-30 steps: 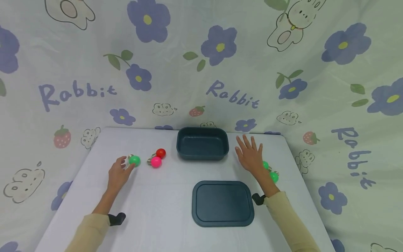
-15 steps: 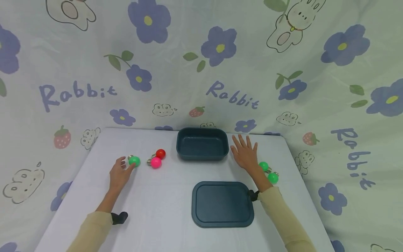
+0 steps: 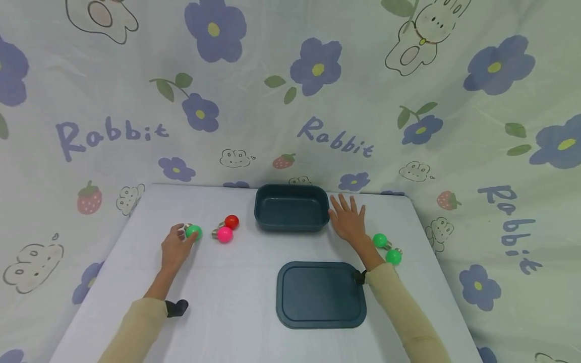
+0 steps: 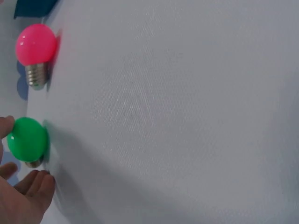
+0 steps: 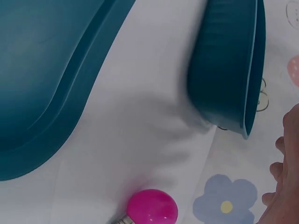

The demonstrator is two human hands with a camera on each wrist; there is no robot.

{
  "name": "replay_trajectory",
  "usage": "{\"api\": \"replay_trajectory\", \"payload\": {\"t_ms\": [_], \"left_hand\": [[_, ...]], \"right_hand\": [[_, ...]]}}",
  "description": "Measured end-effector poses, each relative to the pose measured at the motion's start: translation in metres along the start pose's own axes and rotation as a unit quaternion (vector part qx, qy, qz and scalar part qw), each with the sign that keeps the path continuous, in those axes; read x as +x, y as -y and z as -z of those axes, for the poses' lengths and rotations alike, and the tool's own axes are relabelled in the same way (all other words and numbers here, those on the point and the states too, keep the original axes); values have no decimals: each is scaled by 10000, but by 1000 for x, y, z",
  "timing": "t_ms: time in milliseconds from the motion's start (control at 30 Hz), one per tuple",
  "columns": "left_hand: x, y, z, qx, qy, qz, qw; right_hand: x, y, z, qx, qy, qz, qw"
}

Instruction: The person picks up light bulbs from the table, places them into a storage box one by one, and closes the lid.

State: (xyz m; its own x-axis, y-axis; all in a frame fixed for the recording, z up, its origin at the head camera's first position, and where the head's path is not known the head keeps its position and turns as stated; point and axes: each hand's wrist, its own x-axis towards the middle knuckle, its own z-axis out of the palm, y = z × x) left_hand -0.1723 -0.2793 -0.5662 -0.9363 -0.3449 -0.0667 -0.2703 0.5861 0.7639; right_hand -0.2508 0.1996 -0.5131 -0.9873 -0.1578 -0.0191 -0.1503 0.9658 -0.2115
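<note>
From my end, the left hand (image 3: 174, 252) curves about a green bulb (image 4: 28, 140), thumb at the globe, fingertips beside the metal base; whether it pinches, I cannot tell. The bulb's long axis points base far-left, globe near-right, well nearer this hand. Rightward, a pink bulb (image 3: 224, 234) and a red bulb (image 3: 232, 222) crowd that side; white table (image 3: 247, 282) shows between them and the box (image 3: 290, 226). Fingers spread, the right hand (image 3: 348, 223) is just beside its right end.
</note>
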Motion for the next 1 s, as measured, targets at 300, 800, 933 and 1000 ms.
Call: {"api": "replay_trajectory", "payload": {"t_ms": [300,800,933,1000], "left_hand": [[1,-1,-3,74,-47,-76,9999],[3,-1,-3,138,-4,-264,9996],[2,-1,-3,175,16,-271,9995],[2,0,-2,180,18,-278,9994]], "right_hand": [[5,3,-6,-158,25,-9,9999],[18,-2,-19,-228,124,-111,9996],[22,-4,-22,-306,173,-143,9993],[24,-5,-23,-389,193,-161,9989]]}}
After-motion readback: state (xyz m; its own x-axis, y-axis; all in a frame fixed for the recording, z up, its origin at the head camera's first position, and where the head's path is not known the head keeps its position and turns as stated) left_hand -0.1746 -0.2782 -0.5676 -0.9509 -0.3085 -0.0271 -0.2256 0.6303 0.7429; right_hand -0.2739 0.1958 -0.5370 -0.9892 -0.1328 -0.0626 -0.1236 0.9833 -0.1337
